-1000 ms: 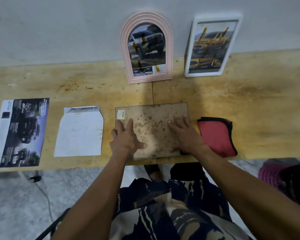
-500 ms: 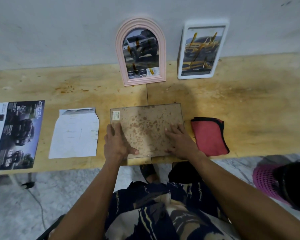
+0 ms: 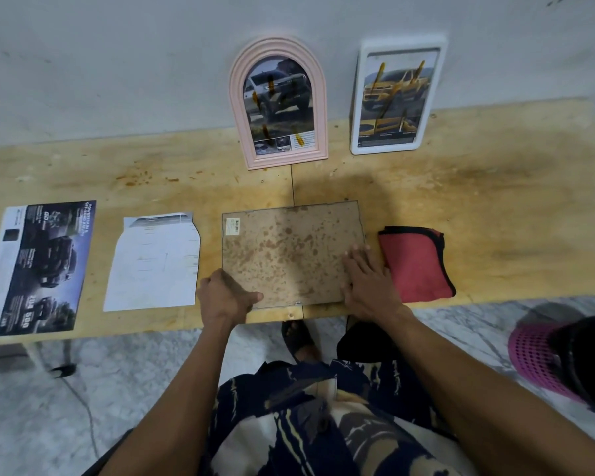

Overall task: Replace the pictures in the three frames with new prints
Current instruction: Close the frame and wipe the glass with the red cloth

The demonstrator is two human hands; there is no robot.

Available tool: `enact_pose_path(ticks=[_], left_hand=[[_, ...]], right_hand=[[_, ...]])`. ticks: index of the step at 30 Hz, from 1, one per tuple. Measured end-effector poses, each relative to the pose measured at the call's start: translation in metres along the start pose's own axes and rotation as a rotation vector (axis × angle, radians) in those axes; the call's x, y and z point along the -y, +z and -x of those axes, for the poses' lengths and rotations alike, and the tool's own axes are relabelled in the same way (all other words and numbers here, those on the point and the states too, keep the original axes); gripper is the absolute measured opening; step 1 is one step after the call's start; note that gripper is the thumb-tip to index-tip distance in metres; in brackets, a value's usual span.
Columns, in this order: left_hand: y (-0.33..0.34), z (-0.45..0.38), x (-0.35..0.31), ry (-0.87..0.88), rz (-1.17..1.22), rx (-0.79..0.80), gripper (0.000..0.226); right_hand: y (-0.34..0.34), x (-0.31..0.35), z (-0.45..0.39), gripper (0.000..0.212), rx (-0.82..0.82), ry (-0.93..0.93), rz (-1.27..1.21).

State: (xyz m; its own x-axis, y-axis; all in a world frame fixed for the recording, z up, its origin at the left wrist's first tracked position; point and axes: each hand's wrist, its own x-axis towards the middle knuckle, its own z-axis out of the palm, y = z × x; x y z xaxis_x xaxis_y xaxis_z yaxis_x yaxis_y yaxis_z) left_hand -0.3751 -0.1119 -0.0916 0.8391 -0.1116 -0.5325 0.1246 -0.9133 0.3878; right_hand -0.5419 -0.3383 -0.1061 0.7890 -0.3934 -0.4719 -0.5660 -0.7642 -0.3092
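Note:
A rectangular frame (image 3: 289, 252) lies face down on the wooden table (image 3: 478, 201), its stained brown backing up. My left hand (image 3: 225, 297) grips its near left corner, thumb on the backing. My right hand (image 3: 366, 280) rests flat on its near right corner, fingers straight. A pink arched frame (image 3: 278, 101) and a white rectangular frame (image 3: 397, 96) lean against the wall, each holding a car picture. A dark car print (image 3: 45, 266) and a white arched paper cutout (image 3: 155, 262) lie to the left.
A folded red cloth (image 3: 414, 264) lies just right of the face-down frame. A pink basket (image 3: 536, 359) with something dark in it sits on the marble floor at the right. My feet show under the table's front edge.
Both hands have slid from the middle of the backing out toward its near corners. The left hand now curls round the frame's corner. The camera view has shifted slightly.

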Motion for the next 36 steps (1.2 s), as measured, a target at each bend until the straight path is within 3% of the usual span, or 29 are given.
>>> enact_pose_path(ticks=[4, 8, 11, 16, 22, 25, 27, 31, 36], left_hand=[[-0.001, -0.002, -0.006, -0.098, 0.125, -0.004, 0.088], [-0.007, 0.001, -0.011, -0.179, 0.218, -0.009, 0.088], [-0.014, 0.003, -0.013, -0.18, 0.249, -0.013, 0.078], [-0.05, 0.002, -0.025, -0.127, 0.325, -0.044, 0.083], [-0.103, -0.007, -0.045, 0.005, 0.571, -0.108, 0.04], [-0.13, -0.005, -0.057, 0.06, 0.723, -0.091, 0.062], [-0.142, 0.001, -0.064, 0.119, 0.79, -0.069, 0.06], [-0.155, 0.011, -0.078, 0.252, 0.839, -0.031, 0.041], [-0.154, 0.012, -0.086, 0.299, 0.814, -0.023, 0.036]], right_hand=[[-0.002, 0.004, -0.002, 0.061, -0.131, 0.003, -0.233], [-0.007, 0.009, 0.001, 0.057, -0.268, 0.189, -0.519], [-0.023, 0.017, 0.0, 0.046, -0.281, 0.268, -0.652], [-0.071, 0.029, 0.0, 0.042, -0.215, 0.199, -0.524], [-0.124, 0.036, -0.004, 0.055, -0.382, 0.068, -0.625], [-0.143, 0.034, -0.006, 0.05, -0.461, -0.108, -0.727], [-0.149, 0.034, -0.01, 0.051, -0.556, -0.149, -0.674], [-0.162, 0.045, -0.017, 0.042, -0.673, -0.048, -0.714], [-0.179, 0.054, -0.026, 0.063, -0.684, 0.134, -0.897]])
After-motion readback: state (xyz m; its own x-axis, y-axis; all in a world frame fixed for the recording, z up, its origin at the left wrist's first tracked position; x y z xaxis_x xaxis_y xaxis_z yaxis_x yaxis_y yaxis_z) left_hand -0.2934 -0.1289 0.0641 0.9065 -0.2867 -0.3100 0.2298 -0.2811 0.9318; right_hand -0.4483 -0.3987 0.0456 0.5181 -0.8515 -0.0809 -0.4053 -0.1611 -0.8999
